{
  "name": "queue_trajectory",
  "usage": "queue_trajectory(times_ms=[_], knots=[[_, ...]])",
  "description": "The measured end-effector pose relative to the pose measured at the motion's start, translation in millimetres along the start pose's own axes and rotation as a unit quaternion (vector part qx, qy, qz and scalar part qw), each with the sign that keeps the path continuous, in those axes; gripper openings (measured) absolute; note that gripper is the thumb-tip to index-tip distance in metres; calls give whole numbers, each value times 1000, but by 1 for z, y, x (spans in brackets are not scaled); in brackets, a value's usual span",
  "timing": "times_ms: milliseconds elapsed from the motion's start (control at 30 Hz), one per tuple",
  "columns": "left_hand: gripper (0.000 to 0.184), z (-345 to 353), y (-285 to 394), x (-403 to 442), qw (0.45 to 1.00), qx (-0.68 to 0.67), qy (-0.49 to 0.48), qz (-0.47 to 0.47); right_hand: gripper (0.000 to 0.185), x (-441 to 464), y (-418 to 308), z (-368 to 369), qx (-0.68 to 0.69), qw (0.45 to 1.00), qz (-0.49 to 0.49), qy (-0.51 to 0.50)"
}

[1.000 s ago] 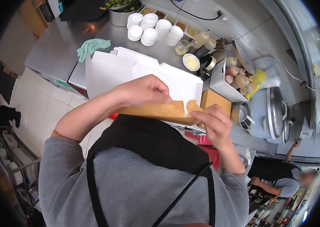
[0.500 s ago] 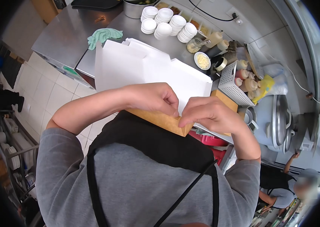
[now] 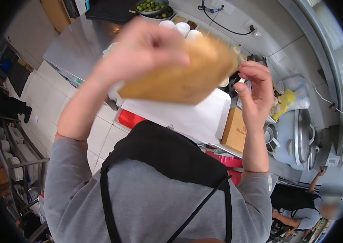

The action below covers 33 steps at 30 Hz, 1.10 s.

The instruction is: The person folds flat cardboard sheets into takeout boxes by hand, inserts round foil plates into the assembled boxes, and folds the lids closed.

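Observation:
My left hand [image 3: 151, 46], blurred by motion, is closed on the upper left part of a brown cardboard flap [image 3: 191, 73], which is raised and tilted over the counter. Below that flap lies the white inner side of the box [image 3: 179, 117]. To the right of the flap, my right hand [image 3: 256, 87] is raised with its fingers apart and nothing between them. A closed brown box [image 3: 234, 131] with printed letters sits below my right hand, beside the white panel.
Stacked white cups [image 3: 182, 28] and a bowl of green fruit [image 3: 150, 5] stand at the back. On the right are a large lidded pot [image 3: 301, 135] and a yellow bag [image 3: 286, 101]. Another person [image 3: 299, 206] is at the lower right.
My left hand has swung the brown flap up and away from my body. My right hand has let go of the cardboard, moved right and up, and opened.

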<state>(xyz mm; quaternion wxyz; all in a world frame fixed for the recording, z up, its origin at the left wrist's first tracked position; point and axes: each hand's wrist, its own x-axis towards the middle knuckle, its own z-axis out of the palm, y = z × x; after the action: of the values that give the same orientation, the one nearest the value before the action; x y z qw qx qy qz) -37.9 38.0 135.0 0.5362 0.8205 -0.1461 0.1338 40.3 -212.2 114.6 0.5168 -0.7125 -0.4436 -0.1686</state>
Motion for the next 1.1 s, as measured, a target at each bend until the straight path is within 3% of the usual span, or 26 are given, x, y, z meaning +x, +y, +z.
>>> queue_trajectory(times_ms=[67,100,133,167,200,267,300,333,400,467,500,533,567,600,667,733,767,900,967,1000,1033,1067,1100], knots=[[11,-24,36,3,993,-67,75,56,37,2,0,3,51,998,21,4],[11,-23,41,3,994,-59,73,61,45,4,0,7,145,986,84,-21],[9,-16,47,4,976,86,75,187,54,6,1,12,237,960,145,-46],[8,-5,52,5,921,227,75,308,69,6,10,17,258,949,167,-69],[7,14,45,2,892,291,69,338,75,10,14,21,290,930,217,-58],[3,48,14,-6,879,345,-7,328,78,18,30,29,374,886,273,-31],[3,60,1,-14,854,405,-51,324,70,19,39,30,420,855,305,-9],[7,73,-19,-23,851,408,-66,323,70,18,52,37,421,855,302,-7],[13,94,-57,-34,849,412,-81,321,53,8,88,57,240,920,308,31],[16,100,-84,-45,887,373,-110,248,42,-8,115,73,202,924,314,86],[23,93,-90,-46,932,300,-142,144,36,-14,119,80,119,950,271,99],[23,83,-96,-42,932,302,-141,143,36,-17,117,83,120,951,269,98],[30,69,-104,-33,979,157,-123,38,36,-21,114,85,62,976,185,97],[40,55,-111,-25,993,6,-99,-69,36,-26,110,87,4,991,99,94],[71,10,-95,-6,933,-241,-57,-262,37,-28,98,82,-27,997,43,63],[90,-24,-72,4,868,-397,-77,-288,44,-28,92,78,-120,989,-87,21],[90,-33,-67,4,870,-394,-75,-287,50,-26,85,76,-114,984,-135,25],[70,-40,-63,8,841,-450,-69,-291,53,-27,80,70,-119,973,-194,-22],[59,-25,-70,12,836,-462,-67,-290,52,-27,72,80,-62,991,-119,-20],[47,-13,-73,16,848,-469,-8,-246,52,-27,59,86,-64,991,-116,-17],[36,-2,-75,18,857,-473,52,-200,45,-25,41,94,8,1000,27,-2],[36,8,-76,20,857,-472,46,-201,40,-24,31,102,81,982,167,16],[31,17,-77,21,884,-429,113,-150,40,-25,32,110,79,982,169,21]])
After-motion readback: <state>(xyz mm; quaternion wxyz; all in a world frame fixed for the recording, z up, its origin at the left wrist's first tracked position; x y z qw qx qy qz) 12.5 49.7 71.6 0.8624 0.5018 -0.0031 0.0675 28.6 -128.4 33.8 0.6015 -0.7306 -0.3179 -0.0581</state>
